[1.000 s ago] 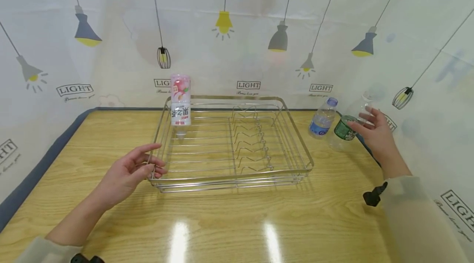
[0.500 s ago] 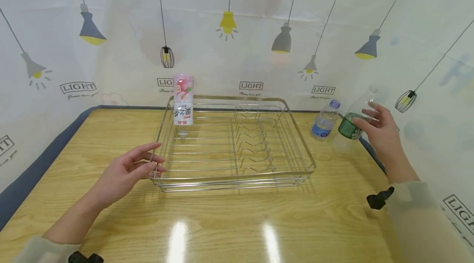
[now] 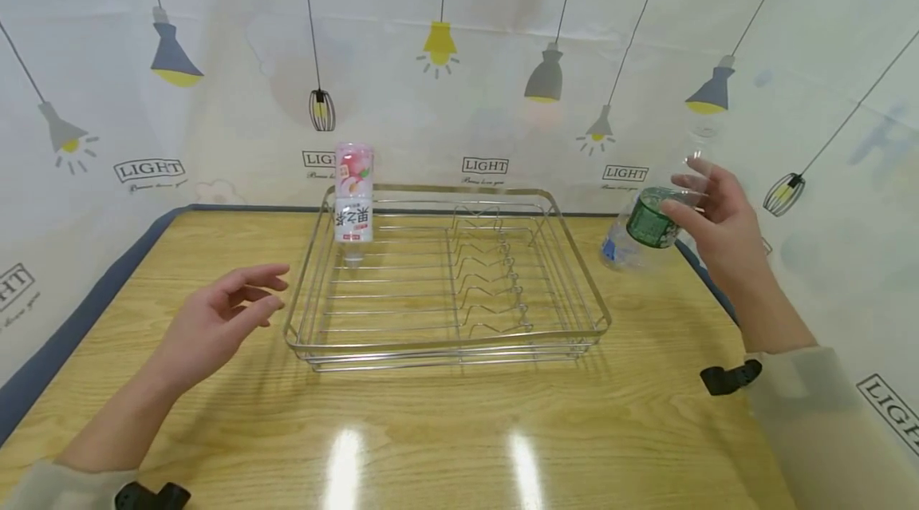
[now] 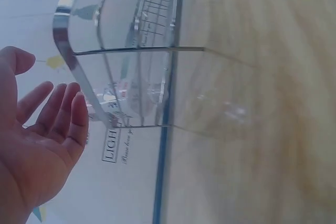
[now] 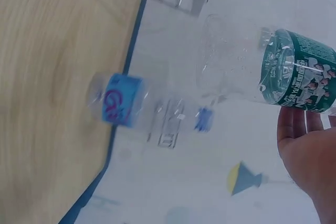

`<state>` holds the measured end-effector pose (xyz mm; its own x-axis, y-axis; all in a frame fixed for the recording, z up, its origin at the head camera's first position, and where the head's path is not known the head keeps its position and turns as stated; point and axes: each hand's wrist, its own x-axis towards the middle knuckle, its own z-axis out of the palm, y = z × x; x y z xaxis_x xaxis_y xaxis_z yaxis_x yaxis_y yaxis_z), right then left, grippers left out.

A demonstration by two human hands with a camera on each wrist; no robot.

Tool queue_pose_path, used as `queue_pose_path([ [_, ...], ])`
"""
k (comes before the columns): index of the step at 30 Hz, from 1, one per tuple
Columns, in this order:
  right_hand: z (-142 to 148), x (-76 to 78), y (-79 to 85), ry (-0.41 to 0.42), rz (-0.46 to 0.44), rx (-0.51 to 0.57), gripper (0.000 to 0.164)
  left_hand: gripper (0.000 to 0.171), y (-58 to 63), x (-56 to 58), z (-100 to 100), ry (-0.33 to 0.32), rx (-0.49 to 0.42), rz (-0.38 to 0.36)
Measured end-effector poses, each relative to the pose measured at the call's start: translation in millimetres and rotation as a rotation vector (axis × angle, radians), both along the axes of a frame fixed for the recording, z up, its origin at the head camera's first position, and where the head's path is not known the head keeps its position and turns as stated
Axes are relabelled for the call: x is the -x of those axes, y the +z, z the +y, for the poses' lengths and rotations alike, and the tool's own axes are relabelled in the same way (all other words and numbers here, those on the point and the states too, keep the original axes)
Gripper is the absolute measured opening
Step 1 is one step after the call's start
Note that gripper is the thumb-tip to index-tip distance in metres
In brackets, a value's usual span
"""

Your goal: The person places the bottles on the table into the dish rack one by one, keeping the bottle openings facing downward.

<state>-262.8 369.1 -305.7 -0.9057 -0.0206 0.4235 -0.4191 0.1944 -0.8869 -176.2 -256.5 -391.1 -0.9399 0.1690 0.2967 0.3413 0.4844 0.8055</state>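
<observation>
My right hand grips a clear plastic bottle with a green label, tilted and lifted off the table. In the right wrist view the same green-labelled bottle shows the hand's fingers curled at its side. My left hand hovers just left of a metal wire dish rack, fingers loosely bent around nothing. The left wrist view shows a gap between that hand and the rack's corner. Inside the rack, at its left, a pink and white drink bottle stands upside down.
A smaller clear bottle with a blue label stands on the table behind the green-labelled one, partly hidden in the head view. Wire dividers fill the rack's right half. A lamp-printed curtain hangs along the table's back edge.
My right hand has raised the green-labelled bottle from the table and moved it slightly left, across the blue-labelled bottle. My left hand has let go of the rack's corner and drawn left.
</observation>
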Motion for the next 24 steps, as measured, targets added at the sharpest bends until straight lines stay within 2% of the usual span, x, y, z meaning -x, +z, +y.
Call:
queue_pose_path([
  [4,-26,-2.8,10.0,0.075,0.04,-0.008,0.062,0.04,14.4,2.0,6,-0.004,-0.012,0.044],
  [7,-46,-4.4,15.9,0.139,0.057,-0.001,0.061,0.04,25.7,4.9,13,-0.01,-0.001,0.05],
  [10,-65,-4.8,19.6,0.175,0.067,-0.042,0.061,0.04,35.8,8.4,23,-0.028,0.001,0.048],
  [17,-108,-3.7,20.6,0.226,0.056,-0.188,0.065,0.042,54.6,20.4,54,-0.138,-0.084,0.066],
  [24,-143,-4.8,16.4,0.285,0.03,-0.226,0.071,0.047,64.2,35.9,90,-0.247,-0.145,0.032],
])
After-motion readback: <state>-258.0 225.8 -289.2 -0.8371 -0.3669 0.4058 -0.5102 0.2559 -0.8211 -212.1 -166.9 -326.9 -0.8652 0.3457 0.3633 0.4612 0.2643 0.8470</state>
